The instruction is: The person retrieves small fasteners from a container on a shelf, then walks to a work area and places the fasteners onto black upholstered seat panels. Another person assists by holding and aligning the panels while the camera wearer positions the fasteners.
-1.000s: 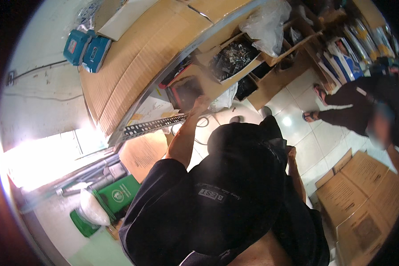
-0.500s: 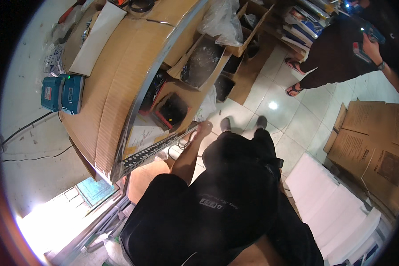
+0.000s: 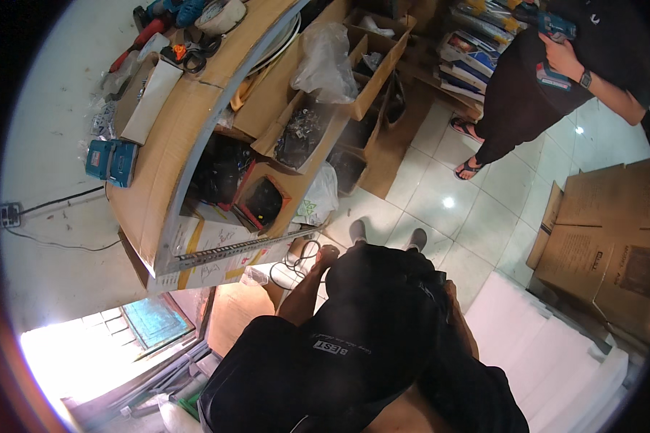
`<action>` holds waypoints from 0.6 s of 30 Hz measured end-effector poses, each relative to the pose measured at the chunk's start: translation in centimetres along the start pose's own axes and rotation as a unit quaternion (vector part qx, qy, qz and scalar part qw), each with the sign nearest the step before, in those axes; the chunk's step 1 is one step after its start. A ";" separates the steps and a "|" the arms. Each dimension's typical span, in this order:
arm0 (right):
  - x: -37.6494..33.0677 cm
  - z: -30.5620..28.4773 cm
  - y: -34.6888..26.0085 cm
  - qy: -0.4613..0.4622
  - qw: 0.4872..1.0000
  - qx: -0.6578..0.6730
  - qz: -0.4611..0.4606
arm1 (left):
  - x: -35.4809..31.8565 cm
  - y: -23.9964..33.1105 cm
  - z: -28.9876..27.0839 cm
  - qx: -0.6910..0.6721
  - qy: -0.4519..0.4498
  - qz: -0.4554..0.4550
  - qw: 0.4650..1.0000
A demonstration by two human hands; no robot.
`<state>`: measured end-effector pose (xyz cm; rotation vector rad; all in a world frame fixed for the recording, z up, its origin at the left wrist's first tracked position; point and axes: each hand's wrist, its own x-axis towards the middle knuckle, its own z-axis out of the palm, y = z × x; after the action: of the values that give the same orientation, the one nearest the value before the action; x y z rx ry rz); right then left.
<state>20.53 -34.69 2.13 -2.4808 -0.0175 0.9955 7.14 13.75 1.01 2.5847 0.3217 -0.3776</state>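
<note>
Room: tiled floor is being flanked by a cardboard-covered bench, left.
Left hand: is being lowered beside a perforated metal strip; grip cannot be told.
Right hand: is being hidden.

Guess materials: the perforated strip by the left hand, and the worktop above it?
Perforated strip: looks like metal, grey with a dull sheen and rows of punched holes. Worktop: seems to be brown corrugated cardboard laid flat, matte with visible seams. The left hand is near the strip's end; contact unclear.
</note>
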 end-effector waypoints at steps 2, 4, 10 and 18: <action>0.4 -0.2 1.3 0.015 1.000 0.008 0.019 | 0.8 2.9 -0.5 -0.138 -0.034 -0.179 0.974; 0.4 -0.5 2.7 0.068 0.995 0.041 0.056 | 2.0 5.5 -0.5 -0.129 -0.034 -0.212 0.968; 2.6 -3.4 5.4 0.000 0.994 0.068 -0.089 | 3.7 7.2 2.1 -0.472 0.014 -0.053 0.880; 6.5 -5.1 4.6 -0.009 0.954 0.292 0.072 | 2.0 11.1 -0.6 -0.161 0.001 -0.223 0.961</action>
<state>27.90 -39.69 -0.82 -1.9473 0.4004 0.9171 12.37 5.02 5.81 2.1786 0.8953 -0.4366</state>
